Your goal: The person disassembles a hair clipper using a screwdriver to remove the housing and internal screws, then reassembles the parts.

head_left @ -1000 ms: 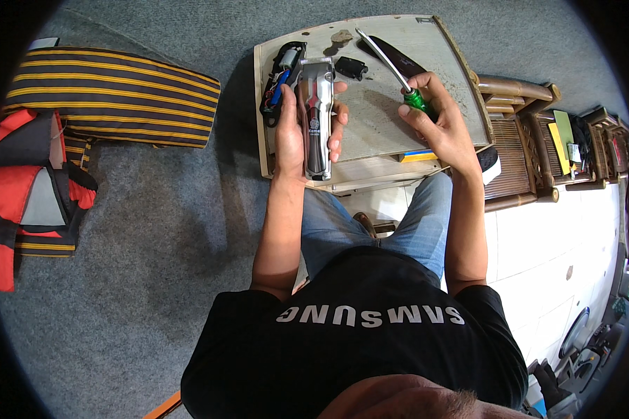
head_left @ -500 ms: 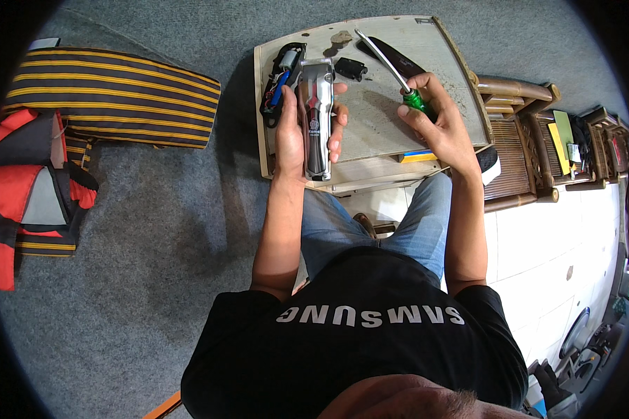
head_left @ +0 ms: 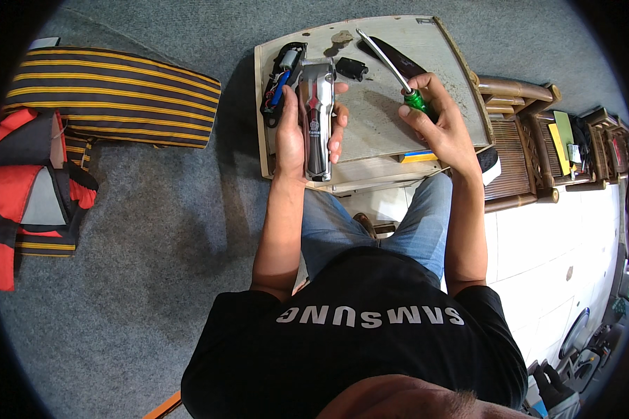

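My left hand (head_left: pixel 291 133) is wrapped round a silver hair clipper (head_left: pixel 318 119), its toothed blade end pointing away from me. In my right hand (head_left: pixel 442 126) is a screwdriver (head_left: pixel 390 61), gripped by its green handle, with the long metal shaft slanting up and left. Just left of the clipper lies an opened black casing (head_left: pixel 284 80) with a silver motor and a blue cell inside. A small black part (head_left: pixel 351 68) rests right of the clipper's blade. Partly behind the screwdriver shaft lies a dark, curved cover (head_left: pixel 402 57).
These things lie on a small pale table (head_left: pixel 370 143) with dark crumbs on its top. A blue and yellow object (head_left: pixel 418 156) sits at its near edge. Bamboo furniture (head_left: pixel 514 150) stands to the right. On the left are a striped cushion (head_left: pixel 147 105) and red-black cloth (head_left: pixel 14 188).
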`<act>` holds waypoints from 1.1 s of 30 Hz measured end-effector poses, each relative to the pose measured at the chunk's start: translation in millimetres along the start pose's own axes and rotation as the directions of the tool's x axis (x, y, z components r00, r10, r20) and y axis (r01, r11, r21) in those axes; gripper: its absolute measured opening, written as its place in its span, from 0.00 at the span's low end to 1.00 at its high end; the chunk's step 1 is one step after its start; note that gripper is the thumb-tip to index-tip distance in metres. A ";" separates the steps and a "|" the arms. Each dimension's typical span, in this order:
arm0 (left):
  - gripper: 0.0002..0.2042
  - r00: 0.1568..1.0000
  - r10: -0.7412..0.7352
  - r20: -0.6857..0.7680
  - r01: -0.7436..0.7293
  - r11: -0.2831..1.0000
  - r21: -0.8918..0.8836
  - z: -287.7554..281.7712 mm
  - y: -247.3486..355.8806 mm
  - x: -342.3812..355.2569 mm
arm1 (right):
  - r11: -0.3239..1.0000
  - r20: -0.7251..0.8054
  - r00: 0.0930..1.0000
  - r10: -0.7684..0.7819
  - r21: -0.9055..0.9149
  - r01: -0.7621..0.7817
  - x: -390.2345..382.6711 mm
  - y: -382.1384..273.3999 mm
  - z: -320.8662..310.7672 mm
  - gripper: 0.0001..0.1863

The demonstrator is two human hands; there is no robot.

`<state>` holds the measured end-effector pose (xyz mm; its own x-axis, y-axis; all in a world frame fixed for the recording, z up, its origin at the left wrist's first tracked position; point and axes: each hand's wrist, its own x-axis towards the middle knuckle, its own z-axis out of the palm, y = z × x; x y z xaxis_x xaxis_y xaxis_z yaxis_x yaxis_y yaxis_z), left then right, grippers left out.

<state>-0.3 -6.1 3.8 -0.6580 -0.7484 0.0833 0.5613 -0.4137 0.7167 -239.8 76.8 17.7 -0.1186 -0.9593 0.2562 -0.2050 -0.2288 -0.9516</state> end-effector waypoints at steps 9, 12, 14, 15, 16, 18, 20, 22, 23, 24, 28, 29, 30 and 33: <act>0.44 1.000 0.004 0.007 -0.004 1.000 0.022 1.2 0.0 -0.2 | 1.000 0.006 1.000 0.020 0.012 -0.020 0.0 0.8 -0.9 0.16; 0.44 1.000 0.011 0.013 -0.011 0.999 0.038 0.7 0.0 0.1 | 1.000 0.004 1.000 0.019 0.004 -0.019 -0.4 0.0 -0.8 0.16; 0.44 1.000 0.014 0.014 -0.014 0.999 0.044 0.5 -0.1 0.2 | 1.000 0.002 1.000 0.015 -0.005 -0.015 -0.5 -0.5 -0.7 0.15; 0.44 1.000 0.012 0.012 -0.013 0.999 0.042 0.7 -0.3 0.1 | 1.000 0.001 1.000 0.012 -0.010 -0.012 -0.4 -0.9 -0.6 0.15; 0.44 1.000 0.011 0.009 -0.011 0.999 0.040 1.0 -0.5 0.0 | 1.000 -0.001 1.000 0.009 -0.014 -0.009 -0.3 -1.1 -0.5 0.15; 0.45 1.000 0.006 -0.004 -0.005 0.999 0.034 2.6 -0.6 -0.2 | 1.000 -0.004 1.000 -0.004 -0.013 0.004 0.0 -0.3 -0.9 0.15; 0.45 1.000 0.005 -0.012 -0.004 1.000 0.030 2.6 -1.0 -0.1 | 1.000 -0.005 1.000 -0.014 -0.013 0.014 0.0 0.4 -0.7 0.15; 0.45 1.000 0.008 -0.015 -0.008 1.000 0.028 0.8 -1.8 0.2 | 1.000 -0.004 1.000 -0.022 -0.011 0.022 0.1 0.8 0.0 0.15; 0.45 1.000 0.008 -0.018 -0.008 1.000 0.028 1.0 -1.8 0.3 | 1.000 -0.004 1.000 -0.024 -0.014 0.024 0.1 1.2 0.0 0.15; 0.45 1.000 0.008 -0.022 -0.008 1.000 0.028 1.3 -1.7 0.5 | 1.000 -0.005 1.000 -0.026 -0.017 0.026 0.2 1.6 -0.1 0.15; 0.45 1.000 0.012 -0.025 -0.011 0.999 0.040 1.3 -1.2 0.4 | 1.000 0.003 1.000 -0.004 -0.016 0.004 0.0 1.4 -1.0 0.15; 0.44 1.000 0.012 -0.024 -0.011 0.999 0.042 1.8 -1.1 0.4 | 1.000 0.002 1.000 -0.001 -0.012 0.001 -0.1 1.3 -1.0 0.15; 0.44 1.000 0.013 -0.022 -0.012 0.999 0.043 2.7 -0.8 0.1 | 1.000 0.002 1.000 0.003 -0.008 -0.003 -0.2 1.2 -0.8 0.15; 0.42 1.000 0.012 -0.015 -0.011 0.997 0.075 3.7 -0.2 0.3 | 1.000 -0.002 1.000 -0.010 -0.017 0.010 -0.4 1.6 -0.7 0.15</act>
<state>-2.4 -4.4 6.3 -0.6437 -0.7609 0.0820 0.5295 -0.3654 0.7656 -240.8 77.0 16.2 -0.1190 -0.9567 0.2658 -0.2223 -0.2352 -0.9462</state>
